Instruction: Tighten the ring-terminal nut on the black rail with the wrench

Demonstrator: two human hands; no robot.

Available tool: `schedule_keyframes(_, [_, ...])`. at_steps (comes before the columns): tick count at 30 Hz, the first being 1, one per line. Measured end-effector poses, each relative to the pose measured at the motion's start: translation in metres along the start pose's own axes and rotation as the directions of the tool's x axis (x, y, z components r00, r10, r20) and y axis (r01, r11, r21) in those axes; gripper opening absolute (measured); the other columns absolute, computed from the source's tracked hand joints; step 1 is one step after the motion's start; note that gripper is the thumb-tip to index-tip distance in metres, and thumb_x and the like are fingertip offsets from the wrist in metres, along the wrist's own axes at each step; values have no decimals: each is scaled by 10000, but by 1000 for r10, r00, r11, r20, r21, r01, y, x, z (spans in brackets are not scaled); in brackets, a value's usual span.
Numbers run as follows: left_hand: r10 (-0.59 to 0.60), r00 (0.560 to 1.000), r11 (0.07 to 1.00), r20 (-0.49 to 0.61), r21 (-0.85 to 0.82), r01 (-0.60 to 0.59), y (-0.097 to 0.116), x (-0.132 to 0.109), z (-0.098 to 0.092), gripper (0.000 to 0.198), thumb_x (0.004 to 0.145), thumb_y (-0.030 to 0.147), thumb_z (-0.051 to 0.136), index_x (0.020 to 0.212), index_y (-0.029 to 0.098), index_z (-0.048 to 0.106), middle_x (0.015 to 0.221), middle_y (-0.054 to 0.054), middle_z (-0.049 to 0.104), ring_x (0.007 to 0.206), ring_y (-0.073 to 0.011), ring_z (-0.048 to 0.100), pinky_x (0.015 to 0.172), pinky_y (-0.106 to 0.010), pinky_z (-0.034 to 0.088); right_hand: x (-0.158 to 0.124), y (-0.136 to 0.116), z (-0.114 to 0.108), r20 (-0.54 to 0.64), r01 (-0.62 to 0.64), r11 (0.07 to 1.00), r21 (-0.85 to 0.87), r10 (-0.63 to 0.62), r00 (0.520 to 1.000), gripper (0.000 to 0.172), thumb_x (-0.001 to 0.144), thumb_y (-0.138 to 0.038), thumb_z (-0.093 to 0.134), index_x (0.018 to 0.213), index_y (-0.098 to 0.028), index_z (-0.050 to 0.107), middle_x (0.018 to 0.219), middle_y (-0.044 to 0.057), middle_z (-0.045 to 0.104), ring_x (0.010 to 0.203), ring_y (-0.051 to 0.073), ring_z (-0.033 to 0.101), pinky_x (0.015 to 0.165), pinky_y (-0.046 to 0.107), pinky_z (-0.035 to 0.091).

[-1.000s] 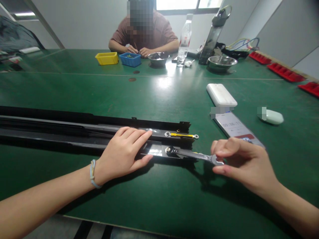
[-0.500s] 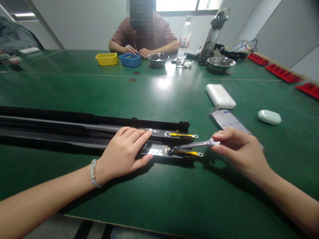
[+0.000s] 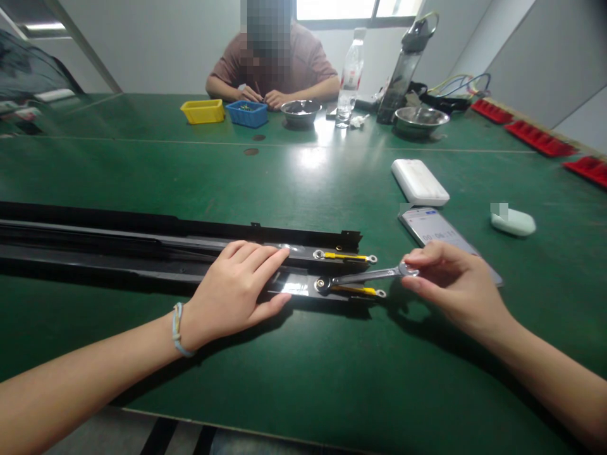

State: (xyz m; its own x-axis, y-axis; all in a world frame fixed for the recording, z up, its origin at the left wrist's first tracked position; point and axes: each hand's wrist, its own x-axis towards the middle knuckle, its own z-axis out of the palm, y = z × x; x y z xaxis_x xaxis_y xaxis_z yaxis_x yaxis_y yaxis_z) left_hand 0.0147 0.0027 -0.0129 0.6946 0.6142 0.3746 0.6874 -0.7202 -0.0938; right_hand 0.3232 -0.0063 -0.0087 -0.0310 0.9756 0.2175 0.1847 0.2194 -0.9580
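Pinching wrench, right grip at free end, left grip splayed over rails

A window at the top burns out to white above a moderately dim room. White glare pools on the green surface, with sharper highlights on the metal rails; soft shadows lie beneath the left fingers and right fingers. Wide-angle stretch shows toward the edges, the phone's digits look soft, and pixelation covers the seated person's head.
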Motion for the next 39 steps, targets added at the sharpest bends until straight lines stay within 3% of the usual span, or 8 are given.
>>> schedule_keyframes(11, [3,1000,1000,-1,7,-3,1,-1,1,520,890,444,467,1225,55,550,1112,-155,644,959,-276,578,852,-432,442,1,5,-4,23,-47,998,-29,48,999,277,540,-322,864,641,-220,626,650,-10,650,564,126,604,483,225,512])
schedule_keyframes(17, [3,1000,1000,-1,10,-3,3,-3,1,516,889,439,471,1222,54,552,1113,-153,643,964,-279,573,855,-437,442,2,4,-14,169,-78,996,-54,86,982,310,511,-318,878,611,-208,606,654,-8,650,556,123,606,495,223,506])
schedule_keyframes(23, [-8,1000,1000,12,-8,8,2,-6,-3,518,888,442,469,1233,62,543,1138,-154,639,982,-277,573,867,-434,440,-1,-6,-18,381,-82,996,-42,92,920,278,544,-200,854,624,-208,589,614,-26,609,554,130,586,473,222,478])
schedule_keyframes(31, [-21,1000,999,22,-25,22,2,-6,-4,512,881,435,482,1236,70,540,1148,-159,636,988,-280,577,871,-441,441,2,-3,-18,248,-88,990,-113,114,962,284,505,-293,885,629,-211,643,650,-5,672,559,134,623,489,219,506])
schedule_keyframes(39, [-10,1000,1000,22,-7,10,-1,-6,-3,522,888,444,469,1237,63,540,1146,-155,636,984,-277,571,873,-432,435,-2,-7,-14,232,15,996,-86,5,973,246,539,-240,874,645,-218,654,662,-11,671,567,136,634,523,237,540])
